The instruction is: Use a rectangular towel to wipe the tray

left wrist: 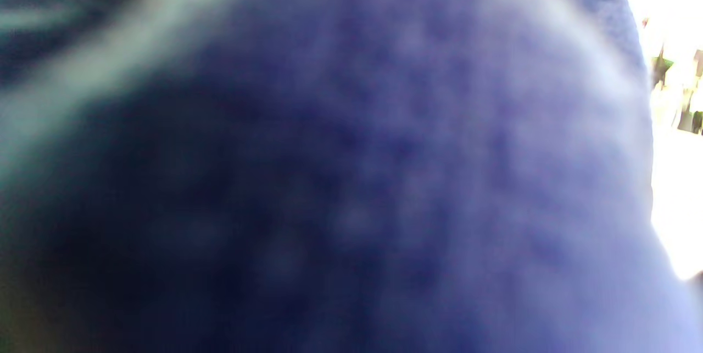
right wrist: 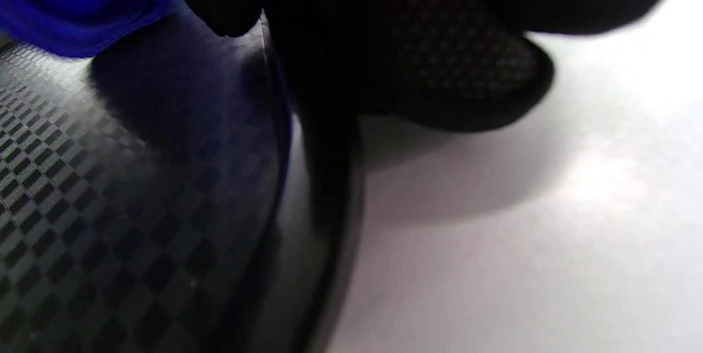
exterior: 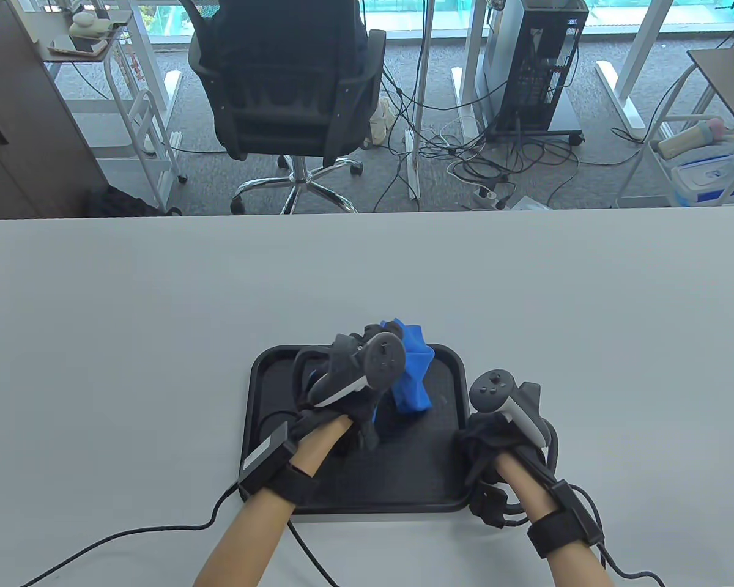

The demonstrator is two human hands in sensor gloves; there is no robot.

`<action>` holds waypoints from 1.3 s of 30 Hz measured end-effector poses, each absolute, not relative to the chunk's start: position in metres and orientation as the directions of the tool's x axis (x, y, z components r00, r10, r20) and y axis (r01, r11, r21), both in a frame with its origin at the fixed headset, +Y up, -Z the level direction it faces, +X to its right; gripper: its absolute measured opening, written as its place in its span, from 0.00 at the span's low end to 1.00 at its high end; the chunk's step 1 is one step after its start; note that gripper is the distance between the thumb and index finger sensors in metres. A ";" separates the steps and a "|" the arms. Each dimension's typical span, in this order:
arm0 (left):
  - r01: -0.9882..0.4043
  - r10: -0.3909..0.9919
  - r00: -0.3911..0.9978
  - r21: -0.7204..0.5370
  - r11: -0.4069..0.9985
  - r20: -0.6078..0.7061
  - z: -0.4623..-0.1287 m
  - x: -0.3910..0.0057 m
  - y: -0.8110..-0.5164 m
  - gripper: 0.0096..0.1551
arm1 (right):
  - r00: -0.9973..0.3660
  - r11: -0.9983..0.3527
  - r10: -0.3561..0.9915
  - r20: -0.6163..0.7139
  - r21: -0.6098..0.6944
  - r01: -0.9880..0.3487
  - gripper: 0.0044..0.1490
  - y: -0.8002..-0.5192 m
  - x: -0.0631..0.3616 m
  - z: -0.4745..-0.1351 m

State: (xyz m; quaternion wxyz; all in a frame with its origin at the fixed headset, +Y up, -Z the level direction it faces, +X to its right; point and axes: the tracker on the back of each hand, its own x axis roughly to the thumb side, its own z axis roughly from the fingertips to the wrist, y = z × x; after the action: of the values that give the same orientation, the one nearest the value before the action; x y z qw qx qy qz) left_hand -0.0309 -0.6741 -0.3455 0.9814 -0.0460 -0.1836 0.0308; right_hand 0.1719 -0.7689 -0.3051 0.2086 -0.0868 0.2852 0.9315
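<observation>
A black tray [exterior: 269,367] with a checkered floor lies on the table near the front edge. A blue towel [exterior: 413,367] is bunched up over the tray's middle. My left hand [exterior: 367,391] grips the towel and holds it on the tray; the cloth fills the left wrist view [left wrist: 384,177] as a blue blur. My right hand [exterior: 495,440] grips the tray's right rim [right wrist: 329,188], fingers over the edge. The towel's lower end shows at the top left of the right wrist view [right wrist: 71,7].
The grey table [exterior: 159,306] spreads wide around the tray. Glove cables [exterior: 128,538] trail over the table's front edge. An office chair [exterior: 287,92] and a computer tower [exterior: 544,67] stand beyond the far edge.
</observation>
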 end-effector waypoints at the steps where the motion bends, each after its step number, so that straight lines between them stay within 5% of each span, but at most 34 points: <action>1: 0.013 0.030 0.926 -0.111 0.994 0.376 -0.348 -0.021 -0.686 0.35 | -0.897 -0.748 0.340 -0.282 0.497 -0.440 0.33 -0.769 0.172 -0.305; 9: 0.311 -0.162 0.839 -0.213 0.926 0.520 -0.348 0.020 -0.745 0.33 | -0.898 -0.744 0.335 -0.286 0.504 -0.439 0.33 -0.769 0.171 -0.305; 16: 0.331 -0.173 0.846 -0.242 0.912 0.504 -0.350 0.009 -0.746 0.33 | -0.894 -0.752 0.333 -0.300 0.487 -0.443 0.32 -0.769 0.172 -0.305; 27: 0.280 -0.143 0.914 -0.337 0.899 0.379 -0.358 -0.077 -0.746 0.32 | -0.880 -0.771 0.347 -0.323 0.436 -0.464 0.30 -0.772 0.173 -0.303; 39: 0.217 -0.068 0.935 -0.412 0.885 0.347 -0.327 -0.158 -0.744 0.32 | -0.864 -0.779 0.368 -0.342 0.395 -0.488 0.29 -0.774 0.174 -0.301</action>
State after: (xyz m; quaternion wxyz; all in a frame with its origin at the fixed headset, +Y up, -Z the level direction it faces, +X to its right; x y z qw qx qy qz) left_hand -0.1582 -0.7437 -0.3274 0.9569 -0.2279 -0.1637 -0.0743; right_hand 0.1740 -0.7736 -0.3012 0.2289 -0.1239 0.2415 0.9348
